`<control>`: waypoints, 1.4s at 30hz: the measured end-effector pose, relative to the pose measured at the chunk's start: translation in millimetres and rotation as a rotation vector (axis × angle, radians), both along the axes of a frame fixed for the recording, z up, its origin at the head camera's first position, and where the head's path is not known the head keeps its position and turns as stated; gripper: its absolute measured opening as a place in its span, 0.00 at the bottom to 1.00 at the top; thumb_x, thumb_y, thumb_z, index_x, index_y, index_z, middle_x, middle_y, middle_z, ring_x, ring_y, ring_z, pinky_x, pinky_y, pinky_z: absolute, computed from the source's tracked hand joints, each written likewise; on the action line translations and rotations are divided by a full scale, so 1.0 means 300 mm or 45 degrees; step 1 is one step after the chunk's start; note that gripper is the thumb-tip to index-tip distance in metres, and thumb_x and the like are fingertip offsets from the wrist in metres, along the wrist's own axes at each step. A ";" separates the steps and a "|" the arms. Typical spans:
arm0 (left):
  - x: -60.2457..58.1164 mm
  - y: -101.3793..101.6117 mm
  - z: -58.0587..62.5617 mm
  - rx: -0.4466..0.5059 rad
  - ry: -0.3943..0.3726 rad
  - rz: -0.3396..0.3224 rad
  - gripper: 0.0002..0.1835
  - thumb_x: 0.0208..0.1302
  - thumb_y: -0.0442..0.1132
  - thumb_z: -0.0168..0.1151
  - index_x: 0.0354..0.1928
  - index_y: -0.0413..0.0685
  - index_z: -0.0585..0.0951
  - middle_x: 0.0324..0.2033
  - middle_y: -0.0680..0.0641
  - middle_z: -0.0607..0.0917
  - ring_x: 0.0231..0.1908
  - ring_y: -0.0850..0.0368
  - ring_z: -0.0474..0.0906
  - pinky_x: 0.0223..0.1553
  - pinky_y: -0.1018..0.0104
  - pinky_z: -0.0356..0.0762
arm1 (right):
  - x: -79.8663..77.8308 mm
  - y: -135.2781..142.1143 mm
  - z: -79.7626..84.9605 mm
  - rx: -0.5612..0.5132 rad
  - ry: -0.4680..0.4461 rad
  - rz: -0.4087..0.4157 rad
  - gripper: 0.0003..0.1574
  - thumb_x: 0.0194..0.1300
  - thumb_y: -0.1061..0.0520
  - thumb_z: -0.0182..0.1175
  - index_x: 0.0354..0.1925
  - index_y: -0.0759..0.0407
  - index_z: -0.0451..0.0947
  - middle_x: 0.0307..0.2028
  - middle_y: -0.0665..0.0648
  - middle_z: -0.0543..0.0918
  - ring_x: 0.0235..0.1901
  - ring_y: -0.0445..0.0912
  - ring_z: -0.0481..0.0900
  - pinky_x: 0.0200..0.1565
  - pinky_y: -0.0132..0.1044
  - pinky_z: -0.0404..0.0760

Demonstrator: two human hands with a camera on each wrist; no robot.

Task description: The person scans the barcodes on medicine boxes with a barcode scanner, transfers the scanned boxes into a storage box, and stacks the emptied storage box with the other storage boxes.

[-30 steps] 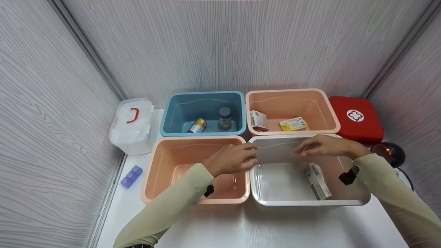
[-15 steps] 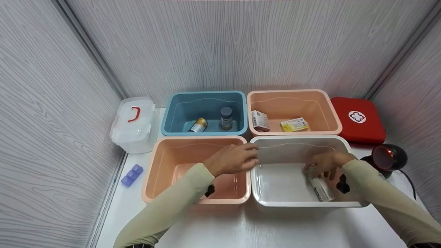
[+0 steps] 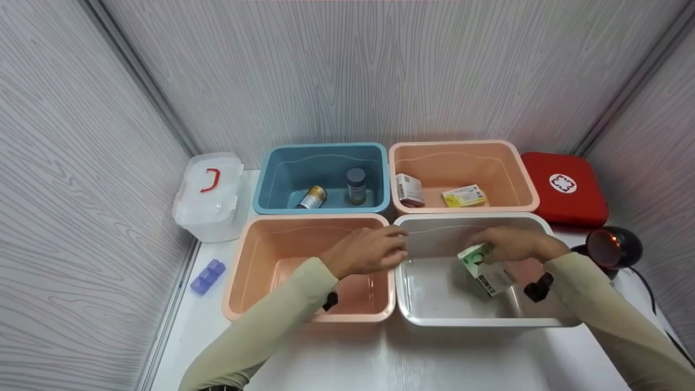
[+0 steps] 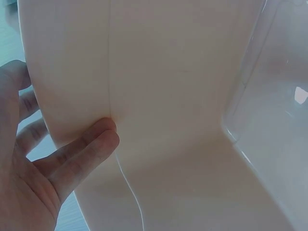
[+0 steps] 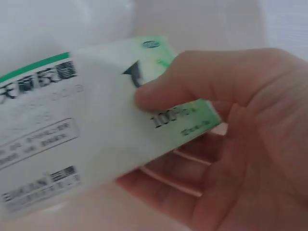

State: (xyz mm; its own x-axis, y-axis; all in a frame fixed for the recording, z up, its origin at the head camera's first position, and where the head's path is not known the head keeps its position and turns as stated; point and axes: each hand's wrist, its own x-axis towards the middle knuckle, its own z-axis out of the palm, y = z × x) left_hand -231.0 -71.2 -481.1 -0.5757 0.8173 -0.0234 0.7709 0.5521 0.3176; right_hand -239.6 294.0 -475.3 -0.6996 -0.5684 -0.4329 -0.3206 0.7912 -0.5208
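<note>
My right hand [image 3: 505,244] holds a white and green medicine box [image 3: 491,277] inside the white bin [image 3: 461,321]. In the right wrist view, the thumb presses the printed face of the medicine box [image 5: 106,110] near its green end, with fingers beneath it. The box is tilted, its far end pointing down toward the front. My left hand [image 3: 366,251] stays at the right rim of the front pink bin [image 3: 309,317], fingers loosely bent over the edge toward the white bin. In the left wrist view, two digits of the left hand [image 4: 57,163] lie against or close to the bin wall.
Behind stands a blue bin [image 3: 293,163] with two bottles, beside a rear pink bin [image 3: 456,146] with two small boxes. A clear lidded case [image 3: 209,201] and a purple pill organizer [image 3: 208,277] are left. A red first-aid case [image 3: 564,190] and black lamp [image 3: 613,247] are right.
My right hand went down into the white bin, took hold of the medicine box and raised and turned it, moving slightly left. My left hand has stayed where it was.
</note>
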 end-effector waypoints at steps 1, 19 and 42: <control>0.000 -0.001 0.000 0.003 0.004 0.000 0.20 0.85 0.52 0.52 0.67 0.55 0.85 0.75 0.47 0.78 0.59 0.50 0.85 0.60 0.55 0.85 | 0.004 -0.003 0.013 -0.067 0.032 -0.003 0.28 0.67 0.67 0.69 0.64 0.54 0.86 0.57 0.57 0.87 0.54 0.52 0.81 0.60 0.58 0.83; -0.002 -0.002 -0.005 0.048 0.052 -0.005 0.20 0.86 0.52 0.51 0.63 0.53 0.86 0.73 0.46 0.80 0.56 0.50 0.87 0.57 0.56 0.87 | 0.071 -0.032 0.088 -0.541 0.547 -0.333 0.28 0.67 0.73 0.67 0.62 0.57 0.81 0.56 0.59 0.87 0.52 0.52 0.81 0.53 0.32 0.78; -0.002 -0.005 -0.008 0.042 0.061 -0.018 0.20 0.86 0.52 0.50 0.64 0.55 0.85 0.74 0.47 0.79 0.56 0.50 0.87 0.58 0.54 0.86 | 0.083 0.005 0.051 -0.582 0.658 -0.448 0.24 0.74 0.62 0.69 0.66 0.58 0.79 0.59 0.62 0.84 0.51 0.43 0.81 0.47 0.30 0.80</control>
